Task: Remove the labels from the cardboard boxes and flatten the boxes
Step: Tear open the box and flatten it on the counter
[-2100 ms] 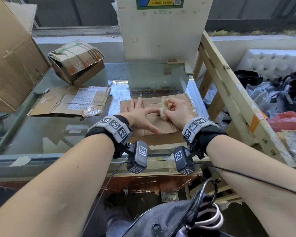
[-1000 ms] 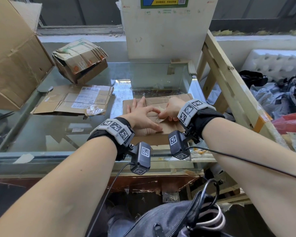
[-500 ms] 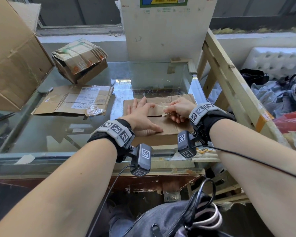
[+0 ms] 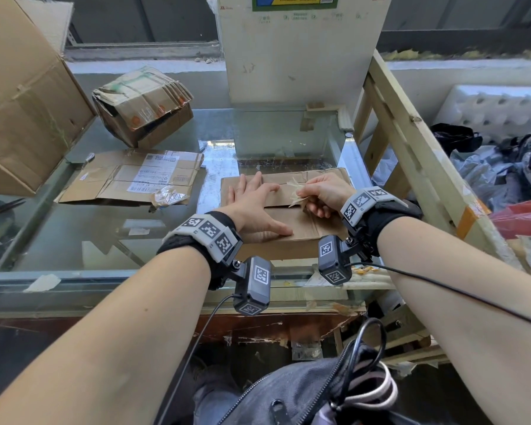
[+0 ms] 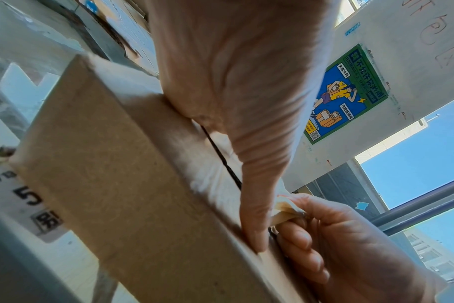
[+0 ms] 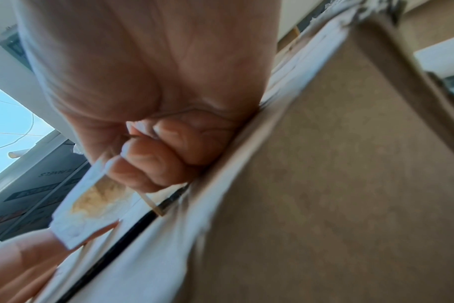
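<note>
A flattened brown cardboard box lies on the glass table in front of me. My left hand lies flat on it with straight fingers, pressing it down. My right hand pinches a torn strip of label peeled up from the box, fingers curled around it. In the right wrist view the white strip of label with brown paper residue hangs from my curled fingers beside the cardboard. In the left wrist view my left thumb presses the cardboard next to the strip.
Another flattened box with a white shipping label lies to the left, with crumpled tape on it. A crushed box sits behind it, a large carton at far left. A wooden frame stands on the right, a white panel behind.
My right hand has pulled the strip of label up and to the right, away from my left hand. The left hand stays flat on the box.
</note>
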`<state>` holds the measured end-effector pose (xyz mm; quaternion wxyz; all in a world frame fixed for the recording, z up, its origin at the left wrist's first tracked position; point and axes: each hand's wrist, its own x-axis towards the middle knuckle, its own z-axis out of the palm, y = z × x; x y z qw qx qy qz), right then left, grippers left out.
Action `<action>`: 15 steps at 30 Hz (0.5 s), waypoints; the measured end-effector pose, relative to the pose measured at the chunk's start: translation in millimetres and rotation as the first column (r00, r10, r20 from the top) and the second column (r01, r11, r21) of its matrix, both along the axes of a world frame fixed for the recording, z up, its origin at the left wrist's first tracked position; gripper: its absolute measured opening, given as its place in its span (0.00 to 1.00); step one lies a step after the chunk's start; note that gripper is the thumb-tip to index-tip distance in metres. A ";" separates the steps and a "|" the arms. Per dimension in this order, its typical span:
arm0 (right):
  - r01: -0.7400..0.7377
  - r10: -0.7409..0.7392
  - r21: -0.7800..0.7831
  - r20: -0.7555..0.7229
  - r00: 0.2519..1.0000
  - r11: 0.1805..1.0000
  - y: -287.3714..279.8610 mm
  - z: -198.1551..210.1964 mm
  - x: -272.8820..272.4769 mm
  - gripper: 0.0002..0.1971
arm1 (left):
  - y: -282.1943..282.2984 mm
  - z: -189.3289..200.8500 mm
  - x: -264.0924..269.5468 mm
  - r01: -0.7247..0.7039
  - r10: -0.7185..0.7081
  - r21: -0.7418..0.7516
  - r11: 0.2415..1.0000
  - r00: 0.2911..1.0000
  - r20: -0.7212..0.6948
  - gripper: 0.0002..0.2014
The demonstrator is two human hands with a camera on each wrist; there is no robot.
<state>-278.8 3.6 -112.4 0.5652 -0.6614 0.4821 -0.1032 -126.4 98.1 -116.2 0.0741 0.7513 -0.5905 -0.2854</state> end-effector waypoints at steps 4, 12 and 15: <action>0.023 -0.024 0.007 0.014 1.000 1.000 0.1 0.3 -0.5 0.14 | 0.0 -0.6 0.5 0.003 -0.003 -0.002 1.000 1.000 0.000 0.49; 0.068 -0.070 0.047 0.043 0.997 0.997 -0.5 0.3 -1.3 0.16 | 0.0 -0.1 0.6 0.008 -0.008 0.004 1.000 1.000 0.001 0.48; 0.083 -0.088 0.066 0.066 0.994 0.994 -0.7 1.1 -2.2 0.16 | -0.4 -0.2 0.6 0.009 -0.009 0.006 1.000 1.000 0.003 0.49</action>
